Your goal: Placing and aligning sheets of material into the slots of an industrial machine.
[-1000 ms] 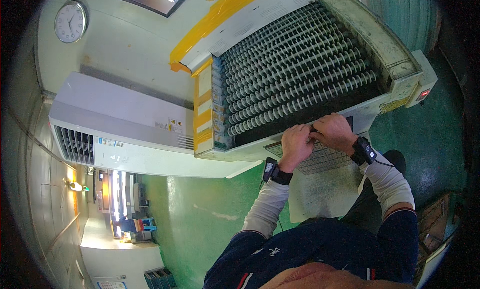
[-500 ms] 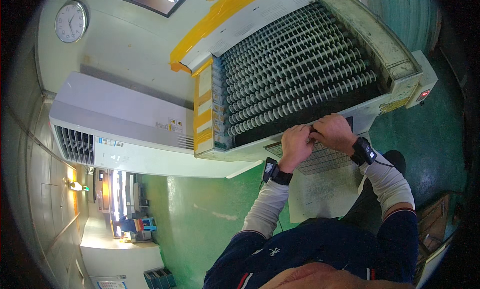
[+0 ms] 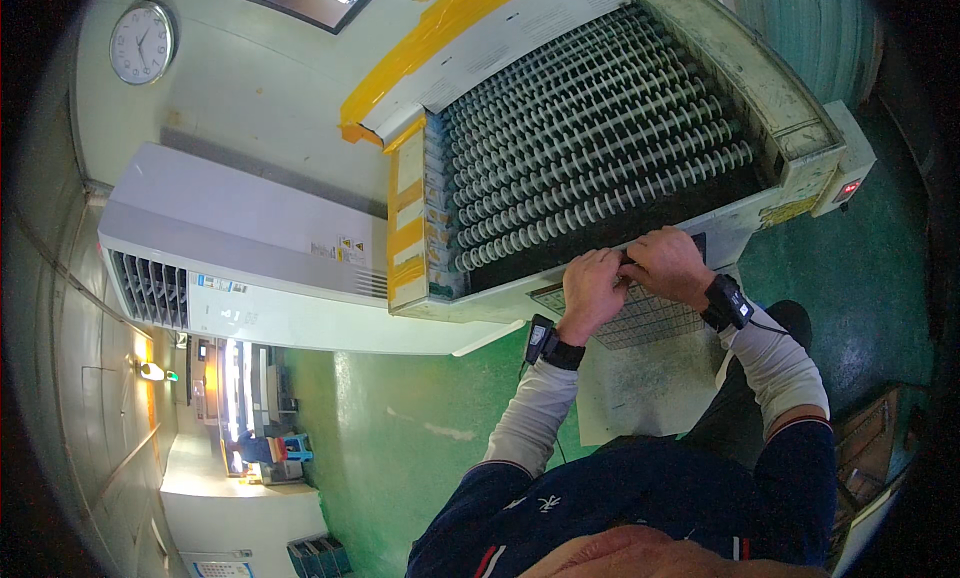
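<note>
My left hand [image 3: 595, 290] and my right hand [image 3: 668, 266] are side by side at the front edge [image 3: 725, 218] of a roller conveyor machine. Fingers on both are curled and meet near the edge. Whatever lies between the fingertips is hidden behind the knuckles. Beyond them run rows of pale disc rollers [image 3: 600, 210] over a dark bed. A gridded sheet [image 3: 640, 323] shows on the machine's front, just below my hands. Each wrist wears a black strapped device.
A tall white air conditioner [image 3: 250, 228] stands left of the machine, below a wall clock [image 3: 141, 43]. The machine's right side carries a box with a red-lit switch [image 3: 848, 190]. A pale board [image 3: 640, 393] lies below my hands, over the green floor [image 3: 400, 408].
</note>
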A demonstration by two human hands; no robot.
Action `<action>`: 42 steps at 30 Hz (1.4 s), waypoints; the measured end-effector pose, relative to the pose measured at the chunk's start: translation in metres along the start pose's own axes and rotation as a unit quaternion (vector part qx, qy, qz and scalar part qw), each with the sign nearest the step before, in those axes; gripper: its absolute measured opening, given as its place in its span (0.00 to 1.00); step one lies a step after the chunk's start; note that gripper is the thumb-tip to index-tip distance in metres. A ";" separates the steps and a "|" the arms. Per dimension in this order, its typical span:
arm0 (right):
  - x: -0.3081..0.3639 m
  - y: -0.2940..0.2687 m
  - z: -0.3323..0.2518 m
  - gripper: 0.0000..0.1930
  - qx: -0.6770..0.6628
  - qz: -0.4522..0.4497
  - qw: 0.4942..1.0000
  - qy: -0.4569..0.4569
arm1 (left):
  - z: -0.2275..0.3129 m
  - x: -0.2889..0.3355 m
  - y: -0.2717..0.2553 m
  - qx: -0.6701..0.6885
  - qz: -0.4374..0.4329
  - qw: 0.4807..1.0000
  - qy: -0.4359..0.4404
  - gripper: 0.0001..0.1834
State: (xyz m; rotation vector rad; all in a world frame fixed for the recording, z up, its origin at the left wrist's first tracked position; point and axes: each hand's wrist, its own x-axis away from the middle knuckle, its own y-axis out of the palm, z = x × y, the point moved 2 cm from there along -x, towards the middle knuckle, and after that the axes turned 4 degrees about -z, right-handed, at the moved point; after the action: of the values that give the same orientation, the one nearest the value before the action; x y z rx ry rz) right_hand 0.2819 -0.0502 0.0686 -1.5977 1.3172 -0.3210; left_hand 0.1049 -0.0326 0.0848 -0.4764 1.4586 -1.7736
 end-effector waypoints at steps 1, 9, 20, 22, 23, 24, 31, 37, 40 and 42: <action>0.000 0.000 0.000 0.15 0.003 -0.001 1.000 -0.005 | 0.000 0.000 0.000 0.006 0.002 1.000 0.001 0.17; -0.001 0.000 0.001 0.17 0.004 -0.036 0.999 0.009 | -0.002 0.001 0.002 -0.012 -0.011 1.000 -0.010 0.16; 0.000 0.000 0.002 0.17 0.010 -0.037 0.999 0.008 | -0.002 0.001 0.003 -0.007 -0.010 1.000 -0.005 0.16; 0.000 0.001 0.002 0.17 0.011 -0.041 0.999 0.010 | -0.003 0.001 0.003 -0.010 -0.011 1.000 -0.004 0.17; -0.001 0.001 0.002 0.18 0.006 -0.040 0.999 0.009 | -0.002 0.001 0.003 -0.012 -0.013 1.000 -0.004 0.17; -0.001 0.001 0.003 0.18 0.001 -0.040 0.999 0.007 | -0.002 0.000 0.002 -0.008 -0.012 1.000 -0.004 0.17; 0.000 0.000 0.002 0.18 0.001 -0.039 0.999 0.004 | 0.000 0.000 0.000 0.003 -0.009 1.000 -0.008 0.17; 0.000 -0.001 0.001 0.18 -0.001 -0.030 1.000 0.003 | 0.002 0.001 -0.002 -0.003 0.011 1.000 0.006 0.12; 0.000 0.001 0.002 0.17 0.004 -0.031 1.000 0.002 | 0.000 0.000 0.000 -0.004 -0.016 1.000 -0.013 0.18; 0.000 0.001 0.001 0.14 0.007 0.004 1.000 -0.010 | 0.000 0.000 0.000 -0.010 -0.016 1.000 -0.011 0.18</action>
State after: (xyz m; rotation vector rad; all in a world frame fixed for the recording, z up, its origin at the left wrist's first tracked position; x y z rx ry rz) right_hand 0.2823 -0.0496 0.0666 -1.5805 1.3028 -0.3071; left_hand 0.1050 -0.0320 0.0844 -0.5313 1.4626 -1.7748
